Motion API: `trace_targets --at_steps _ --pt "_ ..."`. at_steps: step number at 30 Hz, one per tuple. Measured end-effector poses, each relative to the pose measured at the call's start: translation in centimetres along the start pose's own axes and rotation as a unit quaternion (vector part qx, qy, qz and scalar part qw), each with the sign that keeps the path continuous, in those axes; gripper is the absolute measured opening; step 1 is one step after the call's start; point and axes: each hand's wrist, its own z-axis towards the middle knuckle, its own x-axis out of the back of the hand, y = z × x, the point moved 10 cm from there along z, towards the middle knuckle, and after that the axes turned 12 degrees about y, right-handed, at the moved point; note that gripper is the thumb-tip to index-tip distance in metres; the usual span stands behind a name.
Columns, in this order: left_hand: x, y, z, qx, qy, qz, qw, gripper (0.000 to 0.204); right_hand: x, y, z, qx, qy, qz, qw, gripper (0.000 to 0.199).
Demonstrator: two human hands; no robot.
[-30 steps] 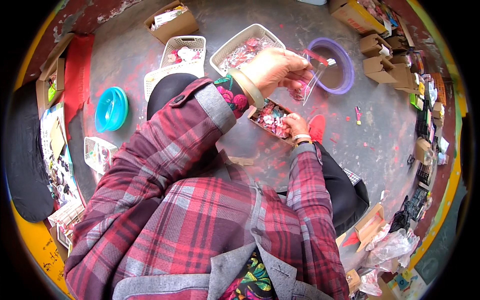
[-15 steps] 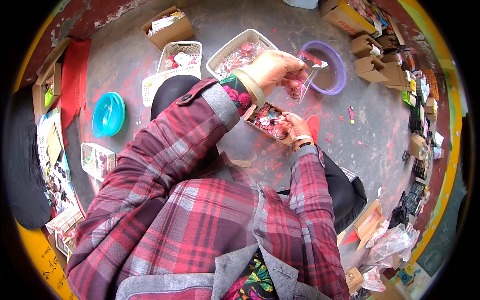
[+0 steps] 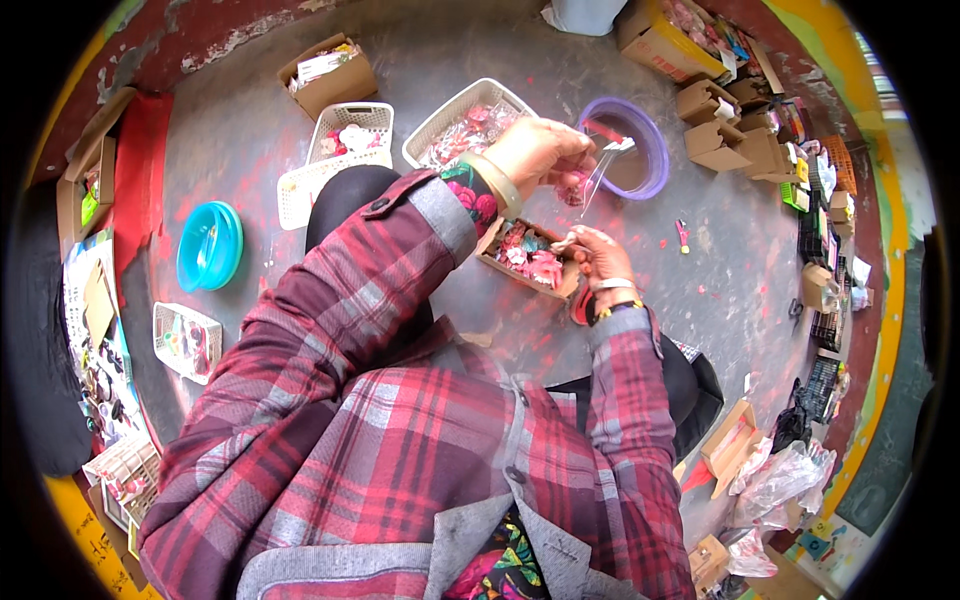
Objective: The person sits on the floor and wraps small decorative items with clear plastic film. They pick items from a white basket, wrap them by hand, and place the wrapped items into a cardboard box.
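My left hand, a pale bangle at its wrist, is closed on a small clear plastic bag with pink pieces in its lower part. Below it, an open cardboard box holds a heap of pink, red and pale flower-like pieces. At the right end of this box is my right hand. Its thumb and fingertips are pinched together on a small pale piece, whose kind is too small to tell.
A white basket of bagged pink pieces stands beyond my left hand, with a purple-rimmed basin to its right. Two more white baskets and teal basins sit leftward. Cardboard boxes line the right wall. A small pink object lies on the floor.
My right hand has drawn back from the heap toward the box's right end, uncovering more pink pieces. My left hand still grips the plastic bag. The whole view has shifted slightly.
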Motion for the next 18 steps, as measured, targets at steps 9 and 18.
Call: trace_targets --at_steps 9,18 --pt "-1.2 -1.4 -1.5 0.07 -0.039 0.023 0.997 0.032 -0.1 -18.2 -11.0 0.275 0.004 0.061 0.96 0.02" --pt "-2.8 -2.5 -1.4 0.072 -0.035 0.081 0.993 0.037 -2.0 -18.5 -10.0 0.296 0.043 0.048 0.953 0.015"
